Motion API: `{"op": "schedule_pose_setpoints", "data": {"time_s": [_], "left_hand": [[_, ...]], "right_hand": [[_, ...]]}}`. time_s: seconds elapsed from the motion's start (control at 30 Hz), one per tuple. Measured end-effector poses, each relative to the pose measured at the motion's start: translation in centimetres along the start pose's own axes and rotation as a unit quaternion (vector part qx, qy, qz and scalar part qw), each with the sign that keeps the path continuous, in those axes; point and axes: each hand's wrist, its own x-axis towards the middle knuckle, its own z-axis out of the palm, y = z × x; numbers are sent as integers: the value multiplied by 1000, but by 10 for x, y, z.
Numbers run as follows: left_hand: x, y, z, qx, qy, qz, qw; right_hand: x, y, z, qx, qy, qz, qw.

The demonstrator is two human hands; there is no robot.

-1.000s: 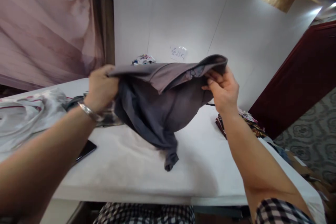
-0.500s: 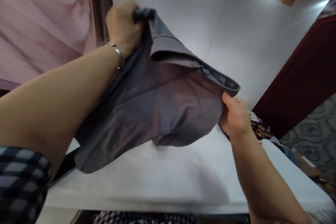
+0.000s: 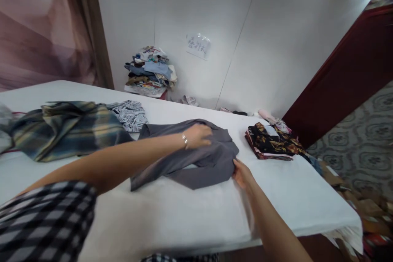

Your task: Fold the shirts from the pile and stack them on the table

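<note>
A grey collared shirt [image 3: 211, 168] lies spread with folds on the white-covered table [image 3: 294, 196]. My left hand [image 3: 198, 135], with a silver bracelet at its wrist, is over the upper part of the shirt. Its fingers look stretched out and a little blurred, and I cannot tell whether they touch the fabric. At the shirt's right edge my right hand [image 3: 242, 174] pinches the cloth between thumb and fingers.
A plaid shirt [image 3: 73, 127] and a black-and-white printed garment [image 3: 130, 114] lie on the left. Folded dark floral clothes [image 3: 270, 141] are stacked on the right. Behind the table stands a tall clothes pile [image 3: 152, 69], with a paper sign [image 3: 198, 46] on the wall.
The shirt has come down from the air onto the table. My left hand has let go of it and moved right and down. The view now takes in more of the table.
</note>
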Motion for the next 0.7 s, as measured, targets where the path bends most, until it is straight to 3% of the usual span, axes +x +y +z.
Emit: {"op": "schedule_pose_setpoints", "data": {"time_s": [0.1, 0.17, 0.3, 0.4, 0.5, 0.6, 0.7], "left_hand": [[-84, 0, 25, -3, -75, -19, 997], [-131, -1, 29, 15, -84, -83, 993], [-181, -4, 32, 61, -58, -216, 973], [-188, -7, 34, 56, -49, -251, 965], [-180, -12, 32, 49, -50, -259, 963], [-168, -21, 17, 61, -31, -323, 944], [-158, -28, -9, 98, 33, -386, 917]], "right_hand": [[-14, 11, -1, 16, -11, -12, 1000], [-21, 14, 8, 18, -10, -5, 1000], [-31, 30, 27, -20, -13, -40, 999], [-39, 49, 39, -59, -42, -70, 995], [-49, 57, 51, -77, -81, -86, 990], [-60, 39, 57, -53, -106, -120, 986], [-62, 7, 48, 40, -106, -140, 984]]}}
